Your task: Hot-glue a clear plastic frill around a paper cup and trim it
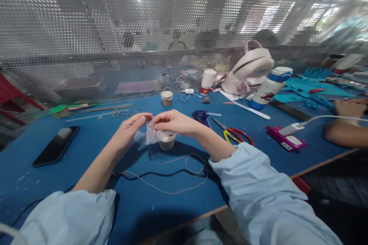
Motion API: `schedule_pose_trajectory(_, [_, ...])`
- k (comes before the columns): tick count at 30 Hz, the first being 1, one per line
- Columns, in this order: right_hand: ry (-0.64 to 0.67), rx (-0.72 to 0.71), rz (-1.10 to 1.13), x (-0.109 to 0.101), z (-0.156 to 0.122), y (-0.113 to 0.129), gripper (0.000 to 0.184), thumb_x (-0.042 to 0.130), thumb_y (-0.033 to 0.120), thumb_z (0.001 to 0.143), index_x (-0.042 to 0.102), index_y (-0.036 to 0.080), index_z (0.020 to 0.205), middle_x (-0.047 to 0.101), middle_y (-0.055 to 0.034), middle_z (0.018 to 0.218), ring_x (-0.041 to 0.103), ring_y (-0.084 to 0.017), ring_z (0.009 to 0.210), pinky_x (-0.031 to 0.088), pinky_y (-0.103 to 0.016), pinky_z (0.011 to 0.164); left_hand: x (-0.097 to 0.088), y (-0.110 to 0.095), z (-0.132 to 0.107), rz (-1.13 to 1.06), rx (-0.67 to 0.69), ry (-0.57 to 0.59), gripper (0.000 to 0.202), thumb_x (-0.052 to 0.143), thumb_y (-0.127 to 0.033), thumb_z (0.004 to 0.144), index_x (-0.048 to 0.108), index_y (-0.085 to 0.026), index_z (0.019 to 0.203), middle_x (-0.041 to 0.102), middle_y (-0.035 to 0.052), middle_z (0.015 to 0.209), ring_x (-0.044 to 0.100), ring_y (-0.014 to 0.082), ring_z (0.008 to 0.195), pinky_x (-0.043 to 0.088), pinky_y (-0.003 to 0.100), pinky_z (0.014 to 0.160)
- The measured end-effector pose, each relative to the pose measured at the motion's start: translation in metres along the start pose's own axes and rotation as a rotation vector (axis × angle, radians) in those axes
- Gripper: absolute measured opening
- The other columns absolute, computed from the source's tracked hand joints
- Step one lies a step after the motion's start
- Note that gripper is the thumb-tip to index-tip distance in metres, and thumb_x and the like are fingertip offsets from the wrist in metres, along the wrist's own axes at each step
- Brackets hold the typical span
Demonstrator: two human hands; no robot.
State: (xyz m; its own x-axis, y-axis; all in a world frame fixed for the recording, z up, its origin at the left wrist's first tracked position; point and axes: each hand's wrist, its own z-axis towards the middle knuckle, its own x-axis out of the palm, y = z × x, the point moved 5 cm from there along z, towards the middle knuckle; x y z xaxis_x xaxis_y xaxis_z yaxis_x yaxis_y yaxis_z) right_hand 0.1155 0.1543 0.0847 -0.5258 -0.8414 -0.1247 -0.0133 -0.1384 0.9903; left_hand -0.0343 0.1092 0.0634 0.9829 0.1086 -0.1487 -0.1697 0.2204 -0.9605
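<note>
My left hand (132, 127) and my right hand (175, 121) meet fingertip to fingertip above the blue table. Sheer, whitish pleated ribbon (151, 136) hangs between them, blurred by motion. Right thumb and fingers pinch its upper edge. The left fingers are pressed together at the ribbon's other side, their grip partly hidden. Just under my right hand stands a small pale paper cup (166, 141), its rim partly covered by the hand and ribbon. Grey cord (184, 190) lies in a loose loop in front of the cup.
A cup with a cord handle (166, 97) stands behind. Rightward are a blue glue gun (202, 117), scissors (230, 132), stacked paper cups (208, 81), a bottle (268, 89) and a purple power strip (286, 139). A phone (56, 146) lies left. Another person's arm (345, 130) rests far right.
</note>
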Motion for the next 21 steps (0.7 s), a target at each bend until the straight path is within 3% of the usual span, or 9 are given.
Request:
schedule_pose_trajectory(3, [-0.003, -0.011, -0.107, 0.000, -0.008, 0.004, 0.013, 0.061, 0.017, 0.081, 0.069, 0.014, 0.091, 0.068, 0.0009, 0.075, 0.053, -0.006, 0.059, 0.038, -0.019, 0.054, 0.012, -0.001, -0.008, 0.027, -0.067, 0.066, 0.042, 0.068, -0.053, 0.074, 0.072, -0.019, 0.098, 0.072, 0.0060, 0.096, 0.064, 0.0197, 0.088, 0.048, 0.030, 0.078])
schedule_pose_trajectory(5, [-0.018, 0.001, -0.156, -0.003, -0.012, 0.001, 0.015, 0.060, 0.018, 0.081, 0.069, 0.014, 0.093, 0.069, 0.0007, 0.075, 0.055, -0.007, 0.061, 0.040, -0.020, 0.057, 0.011, 0.001, -0.014, 0.105, -0.141, 0.097, 0.037, 0.072, -0.051, 0.071, 0.071, -0.018, 0.090, 0.068, 0.0009, 0.076, 0.058, 0.0136, 0.066, 0.043, 0.024, 0.061])
schedule_pose_trajectory(7, [-0.035, 0.019, -0.191, -0.008, -0.016, -0.005, 0.015, 0.061, 0.017, 0.080, 0.069, 0.014, 0.092, 0.069, 0.0003, 0.075, 0.058, -0.009, 0.066, 0.043, -0.021, 0.062, 0.009, 0.002, -0.018, 0.191, -0.204, 0.123, 0.033, 0.074, -0.048, 0.068, 0.068, -0.018, 0.079, 0.061, -0.0021, 0.064, 0.049, 0.0101, 0.055, 0.035, 0.022, 0.052])
schedule_pose_trajectory(14, [-0.130, 0.004, -0.342, -0.014, -0.040, -0.019, 0.019, 0.060, 0.018, 0.080, 0.064, 0.014, 0.098, 0.063, 0.0012, 0.072, 0.055, -0.009, 0.065, 0.042, -0.023, 0.062, 0.013, 0.007, -0.020, 0.223, -0.314, 0.218, 0.026, 0.073, -0.042, 0.068, 0.065, -0.017, 0.069, 0.056, -0.0029, 0.055, 0.047, 0.0097, 0.054, 0.034, 0.022, 0.053])
schedule_pose_trajectory(18, [-0.219, -0.072, -0.373, -0.012, -0.053, -0.027, 0.012, 0.062, 0.019, 0.078, 0.056, 0.016, 0.089, 0.052, 0.0060, 0.067, 0.048, -0.008, 0.061, 0.039, -0.022, 0.060, 0.017, 0.014, -0.017, 0.207, -0.347, 0.225, 0.029, 0.073, -0.045, 0.068, 0.065, -0.017, 0.067, 0.054, -0.0029, 0.056, 0.046, 0.0094, 0.054, 0.032, 0.022, 0.052])
schedule_pose_trajectory(21, [-0.282, -0.110, -0.398, -0.011, -0.058, -0.036, 0.008, 0.061, 0.019, 0.080, 0.055, 0.017, 0.085, 0.053, 0.0051, 0.070, 0.048, -0.008, 0.063, 0.039, -0.022, 0.062, 0.019, 0.016, -0.016, 0.236, -0.363, 0.238, 0.030, 0.072, -0.046, 0.068, 0.066, -0.017, 0.067, 0.055, -0.0022, 0.059, 0.046, 0.0099, 0.055, 0.033, 0.022, 0.052])
